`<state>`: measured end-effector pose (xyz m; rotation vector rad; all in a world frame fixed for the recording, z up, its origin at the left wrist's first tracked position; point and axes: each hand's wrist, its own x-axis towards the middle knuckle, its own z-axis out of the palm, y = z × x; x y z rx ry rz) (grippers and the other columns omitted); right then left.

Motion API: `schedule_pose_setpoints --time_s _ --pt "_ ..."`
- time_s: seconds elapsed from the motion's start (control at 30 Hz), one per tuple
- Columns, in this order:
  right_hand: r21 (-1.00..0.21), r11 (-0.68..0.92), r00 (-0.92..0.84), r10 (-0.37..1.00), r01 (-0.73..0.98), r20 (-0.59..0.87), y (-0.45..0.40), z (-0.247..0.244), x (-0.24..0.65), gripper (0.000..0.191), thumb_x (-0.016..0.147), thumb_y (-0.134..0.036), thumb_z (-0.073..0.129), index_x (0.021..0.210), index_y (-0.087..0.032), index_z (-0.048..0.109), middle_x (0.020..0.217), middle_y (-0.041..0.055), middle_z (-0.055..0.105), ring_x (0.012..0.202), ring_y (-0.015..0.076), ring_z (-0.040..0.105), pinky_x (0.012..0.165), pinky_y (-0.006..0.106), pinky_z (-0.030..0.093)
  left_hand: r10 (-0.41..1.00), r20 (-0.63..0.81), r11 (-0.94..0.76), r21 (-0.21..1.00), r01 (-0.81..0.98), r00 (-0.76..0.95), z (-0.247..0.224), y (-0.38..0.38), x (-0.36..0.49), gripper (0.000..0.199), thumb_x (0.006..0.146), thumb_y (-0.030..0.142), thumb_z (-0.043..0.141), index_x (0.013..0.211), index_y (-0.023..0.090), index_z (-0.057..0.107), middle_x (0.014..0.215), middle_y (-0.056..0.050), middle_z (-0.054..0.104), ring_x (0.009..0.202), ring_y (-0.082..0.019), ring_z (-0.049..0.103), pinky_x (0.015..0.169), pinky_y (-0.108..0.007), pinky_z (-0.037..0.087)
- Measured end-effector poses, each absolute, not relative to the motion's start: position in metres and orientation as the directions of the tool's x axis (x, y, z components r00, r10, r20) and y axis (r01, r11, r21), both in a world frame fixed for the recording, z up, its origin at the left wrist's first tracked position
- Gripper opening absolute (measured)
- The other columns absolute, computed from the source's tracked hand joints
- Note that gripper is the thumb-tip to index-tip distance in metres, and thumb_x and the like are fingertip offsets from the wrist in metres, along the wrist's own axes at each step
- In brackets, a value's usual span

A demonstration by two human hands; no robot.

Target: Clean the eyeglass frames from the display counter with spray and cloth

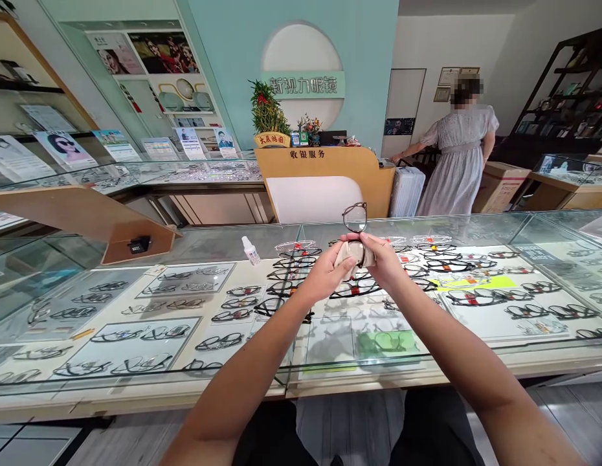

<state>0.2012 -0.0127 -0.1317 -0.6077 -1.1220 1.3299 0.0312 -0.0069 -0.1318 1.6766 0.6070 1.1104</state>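
Glasses held up with a cloth
The left hand has the cloth in its grip, the right hand the glasses, over the tabletop; a bottle stands near its far edge.

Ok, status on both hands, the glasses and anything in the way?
Left hand closed on beige cloth; right hand gripping glasses. Glasses held above the counter, cloth partly around them. White bottle left, on counter, clear of both hands.
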Motion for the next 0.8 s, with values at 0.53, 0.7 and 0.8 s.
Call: schedule_pose_setpoints --time_s 0.53,0.7,0.8 --pt "-0.888 0.264 -0.104 0.94 -0.377 0.324 -0.012 -0.138 0.197 0.038 0.085 -0.063 0.084 0.097 -0.027 0.089 0.121 0.008 0.084 0.121 0.0305 0.072 0.108 0.044 0.054 0.871 0.366 -0.343 0.931 -0.128 0.328 -0.141 -0.002 0.037 0.067 0.085 0.085 0.068 0.08 0.019 0.064 0.068 -0.001 0.061 0.063 -0.014 0.053 0.063 -0.027 0.045" --pt "-0.877 0.343 -0.04 0.925 -0.336 0.377 -0.004 -0.135 0.208 0.035 0.086 -0.064 0.083 0.094 -0.03 0.089 0.125 0.0059 0.079 0.127 0.0298 0.067 0.115 0.044 0.049 0.914 0.27 -0.206 0.952 -0.225 0.304 -0.152 0.013 0.034 0.067 0.082 0.083 0.073 0.092 0.017 0.072 0.078 -0.003 0.07 0.07 -0.016 0.063 0.069 -0.027 0.05" --pt "-0.858 0.461 -0.055 0.874 -0.225 0.484 -0.002 -0.132 0.217 0.035 0.091 -0.063 0.078 0.092 -0.03 0.089 0.132 0.0059 0.074 0.137 0.0304 0.061 0.122 0.045 0.043 0.947 0.228 -0.152 0.939 -0.309 0.228 -0.154 0.022 0.031 0.068 0.08 0.082 0.077 0.098 0.016 0.074 0.084 -0.004 0.075 0.075 -0.017 0.067 0.073 -0.028 0.052"
